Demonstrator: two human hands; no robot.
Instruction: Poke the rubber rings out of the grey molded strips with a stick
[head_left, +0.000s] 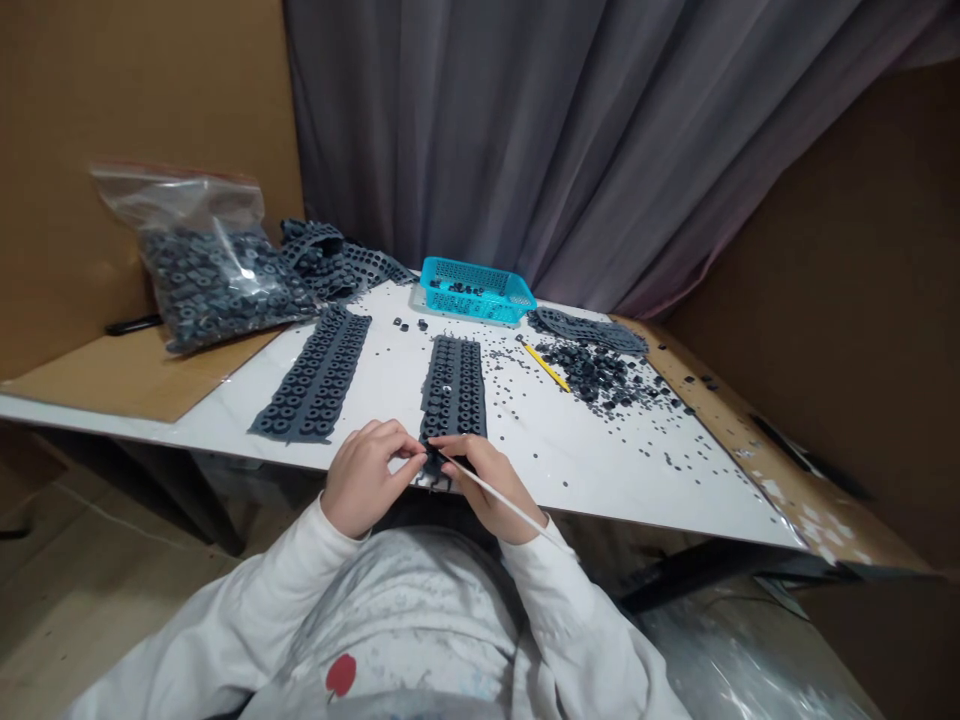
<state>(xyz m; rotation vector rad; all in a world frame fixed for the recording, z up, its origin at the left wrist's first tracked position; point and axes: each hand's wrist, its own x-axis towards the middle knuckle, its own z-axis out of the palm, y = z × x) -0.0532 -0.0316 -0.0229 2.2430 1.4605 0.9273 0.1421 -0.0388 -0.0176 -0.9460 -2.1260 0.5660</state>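
Note:
A dark grey rubber sheet of moulded ring-shaped parts [455, 385] lies on the table in front of me, its near end at my fingertips. My left hand [373, 475] is closed in a pinch by that end; whatever sits between thumb and forefinger is too small to make out. In my right hand [491, 487] is a thin white stick [504, 500], its tip hidden at the fingers and its tail reaching back over the wrist. Both hands meet at the table's front edge. Left of them lies a second, similar sheet [319, 378].
At the back stands a blue basket [480, 305] with small dark parts inside. A bag of grey ring parts [217, 285] leans at the left beside more sheets [337, 262]. To the right are a yellow stick [547, 368], a loose black heap [600, 376] and a folded sheet [592, 330].

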